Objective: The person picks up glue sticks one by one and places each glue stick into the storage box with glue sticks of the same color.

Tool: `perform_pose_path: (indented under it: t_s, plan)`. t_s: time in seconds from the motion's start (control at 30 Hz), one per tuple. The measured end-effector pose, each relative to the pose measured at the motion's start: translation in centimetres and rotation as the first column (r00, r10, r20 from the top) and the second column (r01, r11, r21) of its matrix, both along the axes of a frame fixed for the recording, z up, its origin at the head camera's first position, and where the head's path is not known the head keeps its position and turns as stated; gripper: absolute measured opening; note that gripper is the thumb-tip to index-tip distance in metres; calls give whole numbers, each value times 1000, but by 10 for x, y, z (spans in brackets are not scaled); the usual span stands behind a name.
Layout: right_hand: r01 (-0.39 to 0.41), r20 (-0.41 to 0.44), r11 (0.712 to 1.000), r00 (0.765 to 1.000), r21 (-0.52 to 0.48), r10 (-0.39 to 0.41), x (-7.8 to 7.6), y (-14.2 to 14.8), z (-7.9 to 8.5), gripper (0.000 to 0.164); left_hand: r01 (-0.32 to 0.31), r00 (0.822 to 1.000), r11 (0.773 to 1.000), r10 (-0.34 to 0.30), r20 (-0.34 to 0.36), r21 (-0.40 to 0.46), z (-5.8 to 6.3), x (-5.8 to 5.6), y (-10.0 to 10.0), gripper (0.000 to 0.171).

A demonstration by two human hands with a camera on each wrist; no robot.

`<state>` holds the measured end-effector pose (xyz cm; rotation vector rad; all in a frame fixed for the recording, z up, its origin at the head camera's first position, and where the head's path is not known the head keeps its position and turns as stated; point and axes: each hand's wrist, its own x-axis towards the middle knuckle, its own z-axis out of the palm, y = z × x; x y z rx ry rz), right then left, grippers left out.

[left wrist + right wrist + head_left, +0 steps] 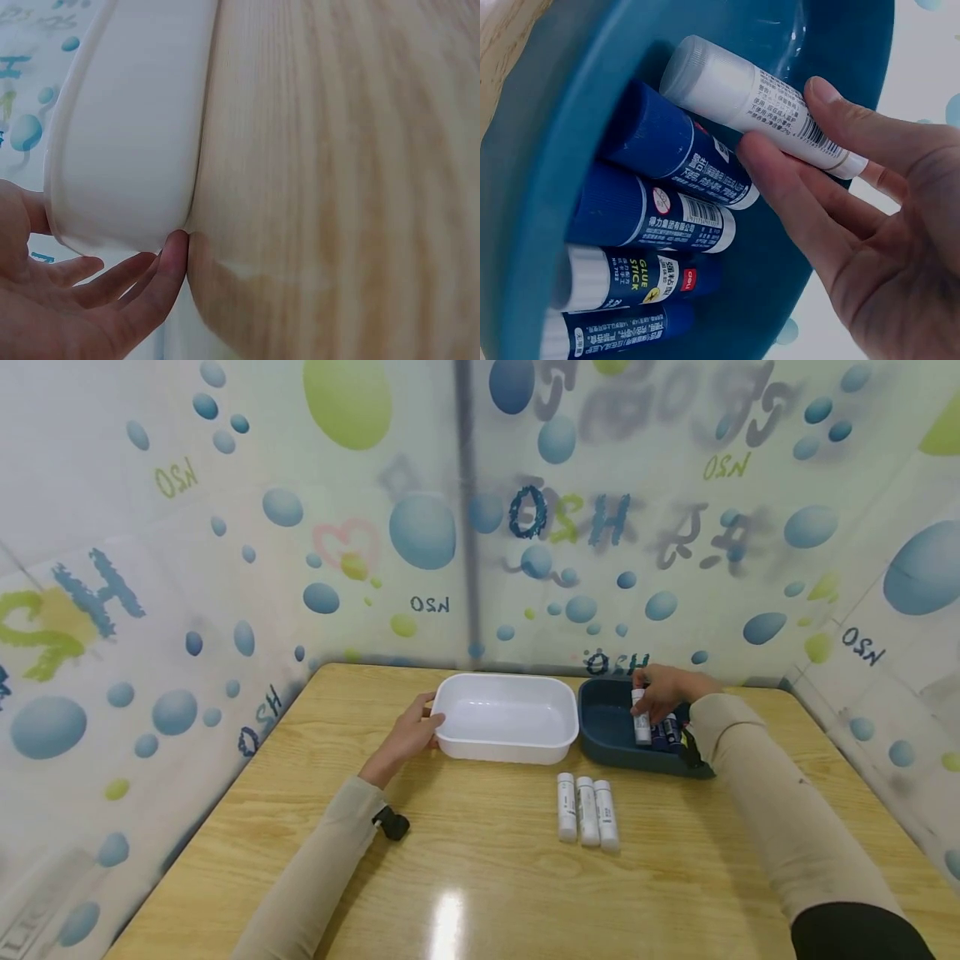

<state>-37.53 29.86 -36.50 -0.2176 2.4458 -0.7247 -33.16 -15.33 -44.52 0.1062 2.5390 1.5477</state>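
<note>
My right hand [663,689] pinches a white glue stick [641,718] between thumb and fingers inside the dark blue basin [603,706]. In the right wrist view, this white glue stick [735,101] lies tilted beside several dark blue glue sticks [679,146], two of them with white caps. My left hand [412,727] holds the left end of the white basin [506,752]. In the left wrist view, the left hand [82,307] has its thumb at the rim and fingertips against the outer wall of the white basin [135,127]. Three white glue sticks [587,810] lie side by side on the table.
Both basins stand side by side near the back of the wooden table [480,843]. A printed curtain [375,610] with blue and green drops hangs close behind the table and at its sides.
</note>
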Motion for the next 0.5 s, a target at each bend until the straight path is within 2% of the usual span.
perform_pose_path:
  t_s: [0.23,0.5]
  plan:
    - [5,-47,997,999,71,-2,-1,0,-1,37,2,1000,1000,-2,-1,-2,-1,0,-1,57]
    - [20,-55,992,998,127,-13,-1,-2,-2,38,2,1000,1000,-2,-6,-1,0,1,-1,58]
